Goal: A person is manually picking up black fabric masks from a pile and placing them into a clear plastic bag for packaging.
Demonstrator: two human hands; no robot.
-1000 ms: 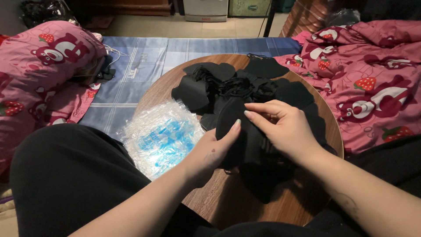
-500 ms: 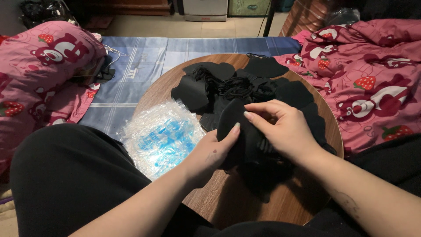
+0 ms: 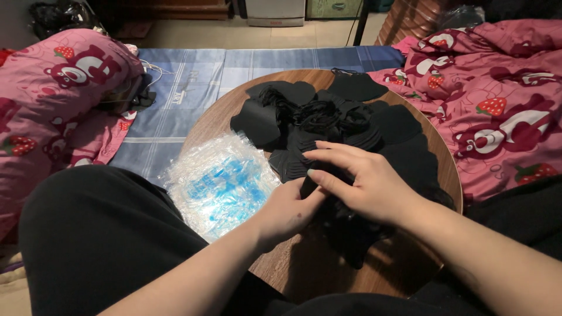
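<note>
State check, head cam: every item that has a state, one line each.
left hand: closed on the black face mask, pinching its near edge
right hand: fingers spread flat, pressing on the mask
black face mask: held between both hands, over the table's near edge
pile of black masks: loose, jumbled heap, ear loops tangled
clear plastic packets: stacked flat, crinkled
round wooden table: upright, mostly covered

Round wooden table (image 3: 234,114), pink strawberry-print bedding (image 3: 486,105), blue checked mat (image 3: 193,76), clear plastic bags (image 3: 219,184).
</note>
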